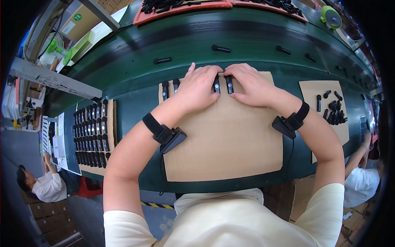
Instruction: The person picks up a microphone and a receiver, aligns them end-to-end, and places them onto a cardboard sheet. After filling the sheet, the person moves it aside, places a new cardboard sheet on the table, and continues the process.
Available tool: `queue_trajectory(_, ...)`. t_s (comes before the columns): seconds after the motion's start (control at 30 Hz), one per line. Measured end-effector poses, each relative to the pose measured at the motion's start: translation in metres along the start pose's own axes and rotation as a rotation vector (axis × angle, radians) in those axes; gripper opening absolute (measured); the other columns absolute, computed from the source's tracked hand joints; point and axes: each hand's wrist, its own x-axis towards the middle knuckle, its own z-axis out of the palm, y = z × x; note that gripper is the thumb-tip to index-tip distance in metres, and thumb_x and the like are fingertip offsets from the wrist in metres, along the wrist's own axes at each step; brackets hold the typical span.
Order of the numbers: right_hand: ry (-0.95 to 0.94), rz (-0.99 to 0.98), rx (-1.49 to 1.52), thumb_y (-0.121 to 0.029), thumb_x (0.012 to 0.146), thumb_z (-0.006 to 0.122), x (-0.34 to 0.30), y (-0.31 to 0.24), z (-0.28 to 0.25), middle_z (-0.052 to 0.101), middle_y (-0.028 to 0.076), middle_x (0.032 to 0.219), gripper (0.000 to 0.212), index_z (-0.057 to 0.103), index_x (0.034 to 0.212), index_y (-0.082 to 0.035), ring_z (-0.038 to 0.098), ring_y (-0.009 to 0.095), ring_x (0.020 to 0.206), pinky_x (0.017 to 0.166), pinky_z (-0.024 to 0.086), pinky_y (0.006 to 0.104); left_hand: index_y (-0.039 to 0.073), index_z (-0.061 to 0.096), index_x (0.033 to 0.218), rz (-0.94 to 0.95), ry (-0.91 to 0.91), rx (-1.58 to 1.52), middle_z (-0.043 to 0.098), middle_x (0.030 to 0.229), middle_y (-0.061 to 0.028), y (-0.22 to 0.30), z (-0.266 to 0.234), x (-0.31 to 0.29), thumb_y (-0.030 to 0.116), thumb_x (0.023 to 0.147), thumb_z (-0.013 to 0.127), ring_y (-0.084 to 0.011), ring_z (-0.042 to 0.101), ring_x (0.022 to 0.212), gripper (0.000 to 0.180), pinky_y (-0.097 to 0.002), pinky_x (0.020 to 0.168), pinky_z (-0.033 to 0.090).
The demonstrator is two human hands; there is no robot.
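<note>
A flat brown cardboard sheet (pixel 222 144) lies in front of me. At its far edge my left hand (pixel 198 85) pinches a small black microphone (pixel 217 85) lengthwise between thumb and fingers. Beside it my right hand (pixel 252 85) grips a second black microphone (pixel 230 85) the same way, a narrow gap away from the first. Two more microphones stick out left of my left hand, one (pixel 165 89) at the sheet's corner and one (pixel 176 85) next to it. My left hand may hide others. Each wrist wears a black strap with a small box.
On the left, a cardboard sheet (pixel 111 123) bears neat rows of microphones. A right-hand sheet (pixel 306 92) carries a loose pile. Scattered microphones (pixel 221 48) lie on the green belt (pixel 123 68), with red trays (pixel 183 7) beyond. People sit at both sides.
</note>
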Motion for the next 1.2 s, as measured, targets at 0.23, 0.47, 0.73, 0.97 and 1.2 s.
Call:
queue_trajectory(0.23,-0.014,0.036,-0.105,-0.016,0.078,0.073,0.028,0.006,-0.018,0.054,0.015,0.124,0.048,0.053,0.121,-0.005,0.047,0.034,0.121,0.103,0.04,0.0412,0.003,0.058,0.113,0.055,0.139,-0.062,0.06,0.116,-0.0158,-0.023,-0.033,-0.012,0.015,0.075,0.072,-0.0331,0.057,0.112,0.042,-0.0519,0.108,0.034)
queue_trajectory(0.47,-0.161,0.175,-0.326,-0.019,0.085,0.068,0.102,0.036,-0.016,0.056,0.015,0.121,0.037,0.057,0.119,-0.007,0.05,0.034,0.117,0.1,0.042,0.0421,0.002,0.063,0.109,-0.235,0.304,-0.152,0.063,0.115,-0.0139,-0.116,-0.074,-0.042,0.012,0.08,0.072,-0.0265,0.061,0.108,0.032,-0.0343,0.094,0.048)
queue_trajectory(0.73,-0.323,0.276,-0.488,-0.023,0.086,0.069,0.141,0.062,0.011,0.062,0.013,0.114,0.037,0.059,0.119,-0.009,0.056,0.032,0.112,0.094,0.047,0.0417,0.002,0.063,0.11,-0.407,0.31,0.01,0.064,0.114,-0.0139,-0.203,-0.055,-0.048,0.01,0.081,0.07,-0.0264,0.062,0.105,0.031,-0.0353,0.093,0.049)
queue_trajectory(0.97,-0.119,0.306,0.122,-0.006,0.088,0.065,0.117,0.054,-0.027,0.063,0.005,0.098,0.027,0.057,0.113,-0.004,0.061,0.016,0.093,0.08,0.049,0.0281,0.004,0.063,0.11,-0.392,0.314,0.174,0.064,0.111,-0.0161,-0.238,-0.04,-0.035,0.015,0.08,0.072,-0.0351,0.061,0.102,0.033,-0.0382,0.09,0.049)
queue_trajectory(1.2,0.209,0.31,0.655,-0.002,0.086,0.065,-0.006,-0.051,-0.06,0.057,0.001,0.108,0.025,0.061,0.111,-0.001,0.054,0.008,0.093,0.077,0.043,0.0199,0.001,0.062,0.108,-0.513,0.518,-0.299,0.066,0.101,-0.01,-0.174,-0.051,-0.073,0.007,0.085,0.07,-0.0186,0.064,0.088,0.025,-0.0274,0.079,0.05)
